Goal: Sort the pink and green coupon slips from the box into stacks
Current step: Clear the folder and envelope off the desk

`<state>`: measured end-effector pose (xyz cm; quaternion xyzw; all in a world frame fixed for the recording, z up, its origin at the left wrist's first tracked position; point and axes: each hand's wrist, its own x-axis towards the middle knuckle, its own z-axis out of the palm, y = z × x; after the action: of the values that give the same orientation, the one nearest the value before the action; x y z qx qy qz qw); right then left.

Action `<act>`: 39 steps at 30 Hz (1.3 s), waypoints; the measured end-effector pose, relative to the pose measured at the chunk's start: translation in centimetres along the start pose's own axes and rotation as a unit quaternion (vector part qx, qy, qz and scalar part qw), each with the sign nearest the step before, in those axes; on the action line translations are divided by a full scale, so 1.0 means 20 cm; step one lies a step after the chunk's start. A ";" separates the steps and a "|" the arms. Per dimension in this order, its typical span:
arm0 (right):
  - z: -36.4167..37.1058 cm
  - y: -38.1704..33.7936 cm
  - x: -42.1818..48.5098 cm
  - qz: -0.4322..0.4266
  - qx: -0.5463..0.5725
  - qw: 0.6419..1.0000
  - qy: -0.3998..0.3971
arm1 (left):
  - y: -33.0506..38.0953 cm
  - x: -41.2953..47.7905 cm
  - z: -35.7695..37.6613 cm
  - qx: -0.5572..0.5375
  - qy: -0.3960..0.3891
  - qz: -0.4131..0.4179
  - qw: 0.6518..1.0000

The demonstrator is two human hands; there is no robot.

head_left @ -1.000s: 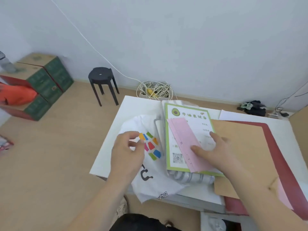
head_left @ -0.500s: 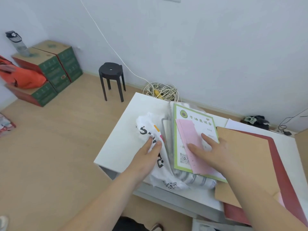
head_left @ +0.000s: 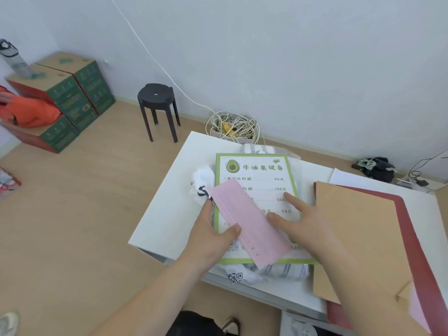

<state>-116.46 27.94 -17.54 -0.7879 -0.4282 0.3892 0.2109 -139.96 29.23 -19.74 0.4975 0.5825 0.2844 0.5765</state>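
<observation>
Far to the left, a water bottle (head_left: pixel 13 58) is standing on stacked green and brown cartons (head_left: pixel 70 98), and an orange bag (head_left: pixel 26 112) is lying against them. A black stool (head_left: pixel 158 105) is standing on the wooden floor near the wall, and just right of it a tangle of cables (head_left: pixel 234 127) is sitting behind the far edge of the white table (head_left: pixel 169 202).

On the table, a crumpled white bag (head_left: pixel 202 183) is bunching up beside a green-bordered sheet (head_left: pixel 257 170) that is lying flat on a striped bundle. The left hand (head_left: pixel 211 238) is resting at the left edge of the sheet. Its forefinger is stretching straight toward the white bag and its thumb is lying flat on the near left edge of the pink slips (head_left: pixel 249 226).

The pink slips are lying in one thin stack slantwise across the lower half of the sheet, far corner pointing to the bag and near end reaching the sheet's front border, between the two hands. The right hand (head_left: pixel 305 226) is spreading flat on the sheet, fingers straight and apart. Its thumb tip is touching the right side of the stack and its forefinger is pointing across the printed lines.

Right of that hand, a brown cardboard flap (head_left: pixel 363 238) is covering most of the red box (head_left: pixel 417 238), and another pink slip (head_left: pixel 417 309) is showing in the box's near corner. A dark bundle (head_left: pixel 375 166) is lying on the floor by the wall.
</observation>
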 end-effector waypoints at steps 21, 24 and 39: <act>0.26 0.09 -0.31 -0.089 -0.048 0.991 -0.092 | -0.25 -0.30 -0.21 0.020 0.039 -0.071 0.996; 0.32 0.12 -0.42 -0.104 -0.043 0.993 -0.047 | -0.23 -0.34 -0.18 0.062 0.030 -0.013 0.998; 1.18 0.08 -1.39 -0.047 0.206 0.978 0.003 | -0.67 -0.97 -1.02 -0.009 -0.084 -0.038 0.996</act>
<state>-143.60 3.67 -20.88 -0.7080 -0.3748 0.4562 0.3875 -165.87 11.94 -20.81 0.4922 0.5481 0.2246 0.6379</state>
